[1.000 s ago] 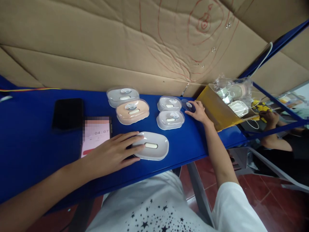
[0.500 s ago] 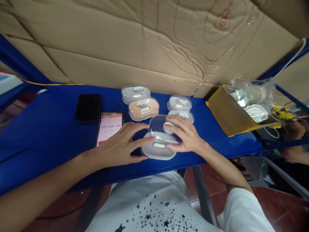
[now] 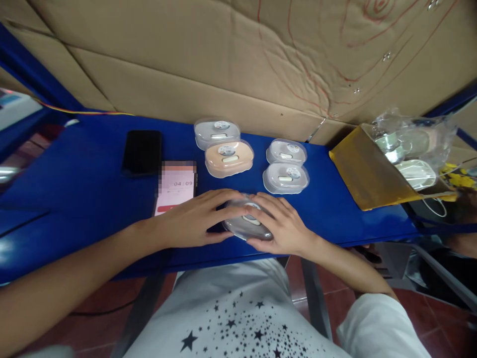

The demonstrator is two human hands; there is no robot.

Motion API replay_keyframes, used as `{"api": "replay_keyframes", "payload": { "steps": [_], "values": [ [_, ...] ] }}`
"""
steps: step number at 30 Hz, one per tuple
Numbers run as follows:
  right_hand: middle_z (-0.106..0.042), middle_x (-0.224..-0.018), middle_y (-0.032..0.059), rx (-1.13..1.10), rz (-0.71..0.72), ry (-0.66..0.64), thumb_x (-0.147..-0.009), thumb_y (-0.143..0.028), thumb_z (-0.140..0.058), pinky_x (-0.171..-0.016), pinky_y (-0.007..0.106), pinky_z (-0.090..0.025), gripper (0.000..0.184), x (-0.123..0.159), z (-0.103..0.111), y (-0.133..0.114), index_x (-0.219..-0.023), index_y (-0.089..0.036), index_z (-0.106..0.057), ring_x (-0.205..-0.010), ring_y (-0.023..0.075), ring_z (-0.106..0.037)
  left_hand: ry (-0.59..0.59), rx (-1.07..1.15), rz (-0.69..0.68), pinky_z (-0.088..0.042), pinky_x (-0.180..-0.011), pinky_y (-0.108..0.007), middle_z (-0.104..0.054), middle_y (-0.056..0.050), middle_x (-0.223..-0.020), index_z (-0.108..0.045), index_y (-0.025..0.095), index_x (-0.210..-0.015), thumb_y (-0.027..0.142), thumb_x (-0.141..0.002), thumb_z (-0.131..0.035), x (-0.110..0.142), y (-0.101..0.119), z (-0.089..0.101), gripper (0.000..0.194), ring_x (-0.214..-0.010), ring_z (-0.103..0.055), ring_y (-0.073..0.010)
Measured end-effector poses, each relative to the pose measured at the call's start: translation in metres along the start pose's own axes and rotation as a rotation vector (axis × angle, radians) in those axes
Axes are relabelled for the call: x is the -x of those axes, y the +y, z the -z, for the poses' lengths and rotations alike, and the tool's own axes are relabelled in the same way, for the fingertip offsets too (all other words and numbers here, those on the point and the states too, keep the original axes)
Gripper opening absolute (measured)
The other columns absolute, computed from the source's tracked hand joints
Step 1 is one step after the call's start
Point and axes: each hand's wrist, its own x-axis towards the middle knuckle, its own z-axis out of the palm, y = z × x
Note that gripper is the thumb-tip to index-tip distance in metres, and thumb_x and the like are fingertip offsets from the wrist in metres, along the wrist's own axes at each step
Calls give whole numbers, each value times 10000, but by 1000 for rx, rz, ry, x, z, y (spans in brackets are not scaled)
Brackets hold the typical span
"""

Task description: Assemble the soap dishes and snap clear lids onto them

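Between my hands, near the table's front edge, lies a grey oval plastic box (image 3: 238, 229) with its clear lid lowered over it. A round sticker and a small white latch show between my fingers. My left hand (image 3: 196, 219) grips the box's left side, fingers curved over the lid. From the right, my right hand (image 3: 285, 221) holds it, fingers across the lid and thumb at the front edge. Whether the lid sits fully down is hidden by the fingers. Beyond stand two grey lidded boxes (image 3: 286, 178), and to the left a peach one (image 3: 229, 161) before another grey one (image 3: 216, 135).
A phone with a running timer (image 3: 175, 191) lies beside my left forearm, a dark phone (image 3: 142, 152) behind it. On the right an open cardboard box (image 3: 368, 174) holds plastic-wrapped items. A cardboard sheet (image 3: 186, 64) rises behind the blue table (image 3: 85, 184).
The clear lid, previously raised and tilted in my right hand, has come down onto the grey box. My left hand has closed in on the box's side. The view has shifted slightly.
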Motion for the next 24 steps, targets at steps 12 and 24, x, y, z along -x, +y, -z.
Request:
{"api": "replay_keyframes", "payload": {
  "steps": [12, 24],
  "values": [
    [-636, -1644, 94, -10, -154, 74, -1038, -597, -747, -1271, 690, -494, 983, 22, -13, -30, -1819, -382, -189, -1600, 408, -513, -22, 9, 69, -579, -1218, -499, -513, -153, -1651, -582, 310, -1576, 265, -1024, -735, 2, 14, -2, 575, -1508, -584, -350],
    [-490, -1735, 130, -217, -133, 81, -1048, -543, -756, -1286, 666, -491, 907, 24, -8, -20, -1796, -381, -270, -1654, 388, -417, -56, 84, 133, -627, -1131, -440, -448, -168, -1694, -551, 292, -1532, 400, -1049, -747, 1, 11, -3, 532, -1445, -625, -312]
  ]
}}
